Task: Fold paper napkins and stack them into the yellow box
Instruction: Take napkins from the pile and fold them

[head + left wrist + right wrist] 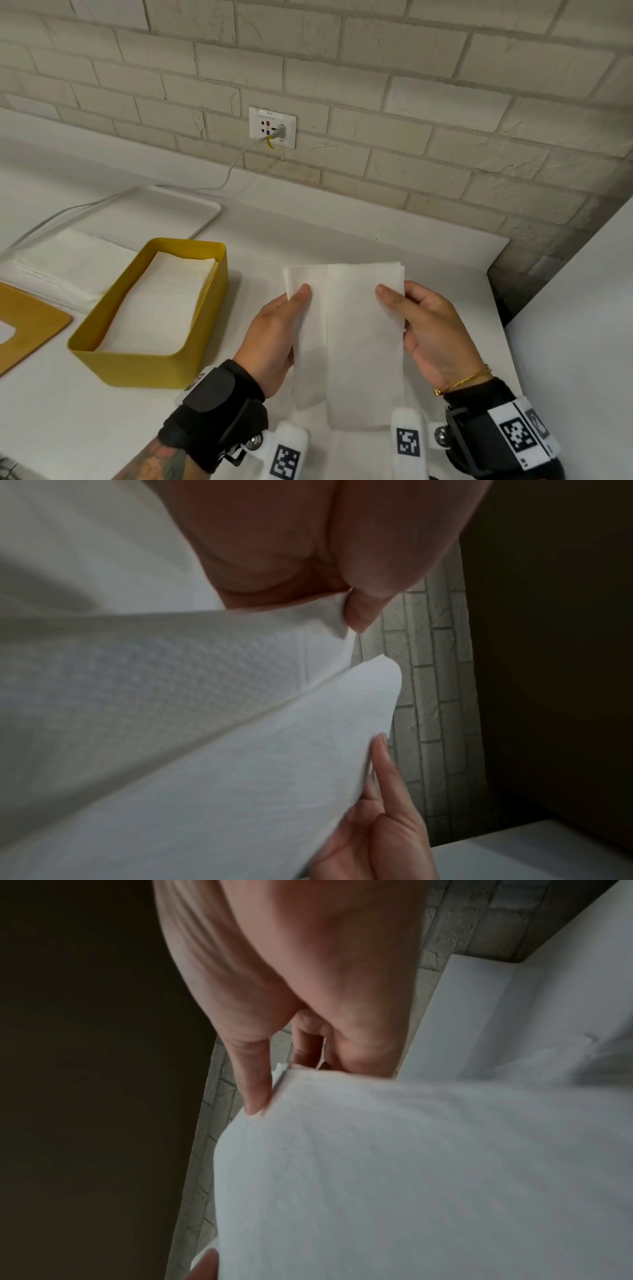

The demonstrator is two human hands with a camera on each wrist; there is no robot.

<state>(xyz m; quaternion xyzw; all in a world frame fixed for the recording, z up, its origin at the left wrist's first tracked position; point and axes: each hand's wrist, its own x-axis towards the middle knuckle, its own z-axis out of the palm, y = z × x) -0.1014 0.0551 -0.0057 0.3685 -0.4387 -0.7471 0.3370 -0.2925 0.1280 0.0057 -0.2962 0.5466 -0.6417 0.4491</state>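
Note:
A white paper napkin (356, 335), partly folded into overlapping panels, hangs upright above the table between both hands. My left hand (277, 329) pinches its left panel with the thumb on the front. My right hand (424, 329) grips the right edge, thumb across the front. The wrist views show the same napkin (205, 723) (411, 1164) up close with fingers (359, 615) (253, 1074) at its edge. The yellow box (113, 359) stands to the left, holding a flat stack of folded napkins (161, 308).
A pile of unfolded napkins (65, 267) lies on a white tray (191, 205) behind the box. A wooden lid (30, 318) lies at the far left. A white brick wall with a socket (272, 127) and cable runs behind. A white panel (582, 342) stands on the right.

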